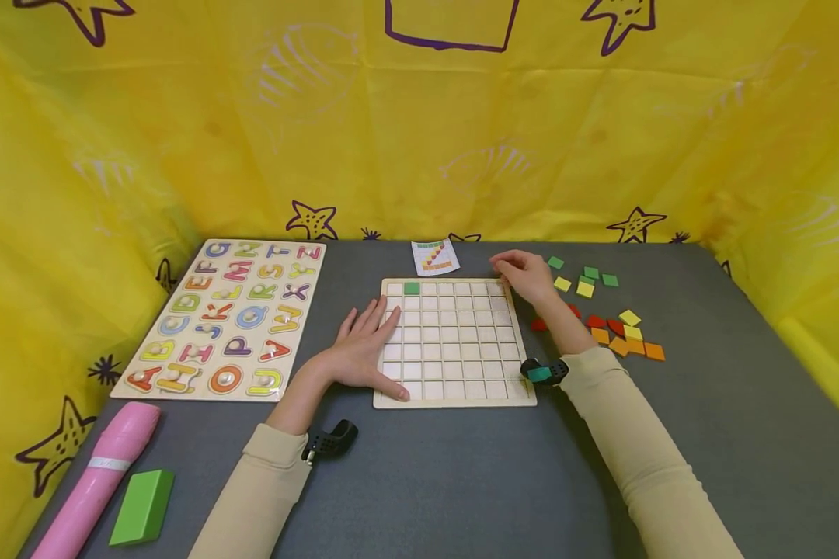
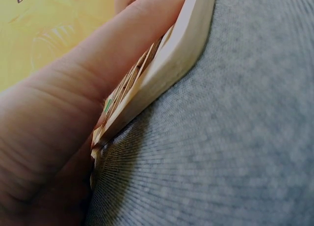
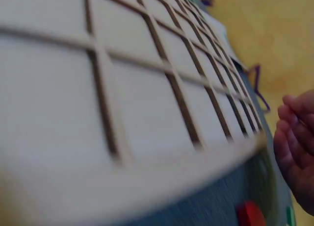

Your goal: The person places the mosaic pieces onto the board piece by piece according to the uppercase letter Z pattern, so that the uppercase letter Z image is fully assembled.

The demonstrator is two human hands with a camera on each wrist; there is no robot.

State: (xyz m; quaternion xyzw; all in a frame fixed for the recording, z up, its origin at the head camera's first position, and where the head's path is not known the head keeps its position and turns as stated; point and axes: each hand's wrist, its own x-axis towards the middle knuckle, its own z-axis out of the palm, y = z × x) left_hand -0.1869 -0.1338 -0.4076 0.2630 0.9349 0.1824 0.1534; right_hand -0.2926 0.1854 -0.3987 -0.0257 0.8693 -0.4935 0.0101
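A pale wooden grid board (image 1: 454,401) lies flat in front of me, with one green square tile (image 1: 412,289) in its top row. My left hand (image 1: 359,347) rests spread over the board's left edge, thumb at the bottom corner and fingers on the upper left. In the left wrist view, the thumb (image 2: 132,37) lies along the board's rim. My right hand (image 1: 527,277) is over the board's far right corner, fingers curled in and fingertips close together. No tile shows at those fingertips; I cannot tell whether one is hidden there.
A printed pattern card (image 1: 435,257) lies behind the board. Loose green tiles (image 1: 610,280), yellow tiles (image 1: 585,289), orange tiles (image 1: 654,352) and red pieces (image 1: 597,321) are scattered at the right. An alphabet puzzle (image 1: 227,326), a pink cylinder (image 1: 98,481) and a green block (image 1: 142,506) are at the left.
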